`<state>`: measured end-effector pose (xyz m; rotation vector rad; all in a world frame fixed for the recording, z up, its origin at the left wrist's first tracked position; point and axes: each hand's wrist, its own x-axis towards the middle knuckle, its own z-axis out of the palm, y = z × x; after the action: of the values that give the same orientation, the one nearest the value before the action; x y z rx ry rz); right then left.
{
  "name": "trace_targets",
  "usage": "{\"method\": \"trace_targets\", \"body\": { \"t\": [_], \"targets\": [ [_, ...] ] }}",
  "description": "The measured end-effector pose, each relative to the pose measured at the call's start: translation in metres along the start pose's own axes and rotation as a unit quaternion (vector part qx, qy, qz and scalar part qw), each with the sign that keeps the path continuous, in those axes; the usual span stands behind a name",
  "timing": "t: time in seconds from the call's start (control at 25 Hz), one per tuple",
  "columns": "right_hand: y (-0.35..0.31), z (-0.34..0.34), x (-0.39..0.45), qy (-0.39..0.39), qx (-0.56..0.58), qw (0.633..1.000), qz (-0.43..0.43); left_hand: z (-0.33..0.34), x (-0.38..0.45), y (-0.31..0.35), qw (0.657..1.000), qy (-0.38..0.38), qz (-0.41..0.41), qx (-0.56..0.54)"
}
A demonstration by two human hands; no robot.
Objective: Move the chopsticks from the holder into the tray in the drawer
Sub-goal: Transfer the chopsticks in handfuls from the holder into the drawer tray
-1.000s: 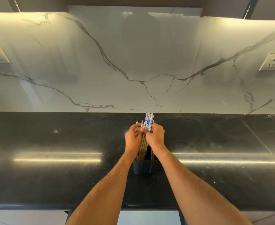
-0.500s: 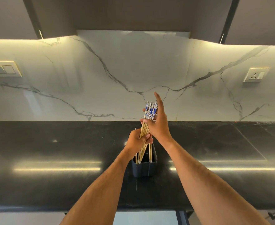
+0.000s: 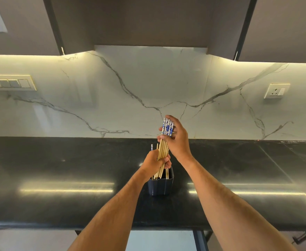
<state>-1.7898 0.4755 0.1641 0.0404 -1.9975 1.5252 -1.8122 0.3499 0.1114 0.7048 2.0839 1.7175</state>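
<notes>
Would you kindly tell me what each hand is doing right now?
Left hand: grips the wooden chopsticks with blue-and-white patterned tops mid-shaft.
Right hand: holds the same bundle near its tops.

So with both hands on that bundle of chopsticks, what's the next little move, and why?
Probably lift straight up: the chopsticks, gripped by the left hand and right hand, have their lower tips inside the holder, and must clear its rim first.

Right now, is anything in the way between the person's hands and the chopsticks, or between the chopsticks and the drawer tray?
Nothing is between them: the left hand and right hand already grip the chopsticks, whose lower ends are hidden inside the holder on the counter. The drawer and tray are out of view, so that path cannot be judged.
</notes>
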Motion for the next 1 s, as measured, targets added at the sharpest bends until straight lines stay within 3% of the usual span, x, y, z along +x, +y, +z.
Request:
{"method": "trace_targets", "body": {
  "t": [0.52, 0.88, 1.0],
  "targets": [
    [-0.017, 0.005, -0.055, 0.055, 0.037, 0.996, 0.053, -0.010, -0.056, -0.003, 0.999, -0.016, -0.007, 0.035],
    [-0.051, 0.036, -0.156, 0.108, 0.096, 0.984, 0.106, -0.029, -0.150, -0.021, 0.994, -0.027, -0.015, 0.100],
    [-0.050, 0.035, -0.198, 0.126, 0.015, 0.986, 0.111, -0.028, -0.179, -0.034, 0.987, -0.017, -0.041, 0.157]
  ]
}}
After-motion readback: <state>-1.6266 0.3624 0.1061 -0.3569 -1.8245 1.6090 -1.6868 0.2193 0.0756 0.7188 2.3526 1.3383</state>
